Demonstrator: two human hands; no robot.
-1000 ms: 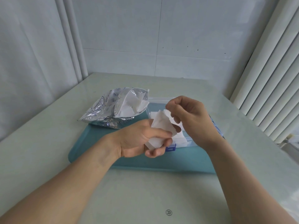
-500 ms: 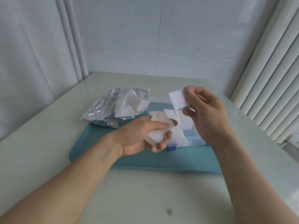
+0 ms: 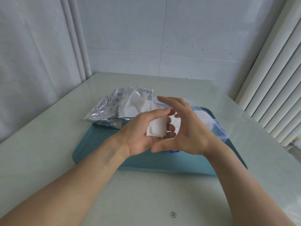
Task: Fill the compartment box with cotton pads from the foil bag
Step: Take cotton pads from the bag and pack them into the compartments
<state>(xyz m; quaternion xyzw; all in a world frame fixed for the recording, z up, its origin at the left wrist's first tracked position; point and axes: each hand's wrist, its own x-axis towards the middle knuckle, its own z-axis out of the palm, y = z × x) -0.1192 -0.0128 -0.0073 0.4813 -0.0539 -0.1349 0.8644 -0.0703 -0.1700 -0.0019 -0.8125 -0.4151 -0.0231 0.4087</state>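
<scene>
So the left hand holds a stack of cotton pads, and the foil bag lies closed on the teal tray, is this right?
Not quite. The head view shows the foil bag lying open, white pads visible in its mouth. The left hand does hold the stack of cotton pads, and the bag is on the teal tray.

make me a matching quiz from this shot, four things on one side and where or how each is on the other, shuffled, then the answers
Things:
1. left hand
2. right hand
3. foil bag
4. box

States:
A. lies open on its side, part on the tray's far left corner
B. clear plastic, behind the right hand
C. grips a stack of pads
D. fingers spread, holding nothing

Pairs: 1-C, 2-D, 3-A, 4-B
</scene>
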